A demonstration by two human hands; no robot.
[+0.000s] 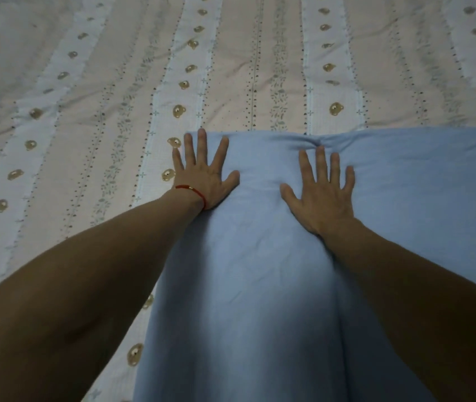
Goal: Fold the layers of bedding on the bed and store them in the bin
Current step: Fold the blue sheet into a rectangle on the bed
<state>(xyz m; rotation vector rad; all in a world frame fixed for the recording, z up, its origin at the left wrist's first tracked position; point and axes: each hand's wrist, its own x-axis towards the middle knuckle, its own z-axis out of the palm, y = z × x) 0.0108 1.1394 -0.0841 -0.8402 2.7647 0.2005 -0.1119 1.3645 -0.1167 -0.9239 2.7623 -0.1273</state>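
Surrounding the blue blanket (260, 271) (far edge puckered): bear-print striped sheet (86, 111).

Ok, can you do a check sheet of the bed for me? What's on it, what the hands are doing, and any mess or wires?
Surface: patterned bedspread with stripes and little bear shapes, spread flat, a bit wrinkled.
Job's things: blue blanket lying on the bedspread, its far edge straight with a small pucker between the hands; no bin in view.
Clutter: nothing seen.
Hands: left hand flat with fingers spread, pressing near the blanket's left corner, a red string bracelet on the wrist; right hand flat with fingers spread, pressing on the blanket.
Cables: nothing seen.
Surroundings: only the bed shows.
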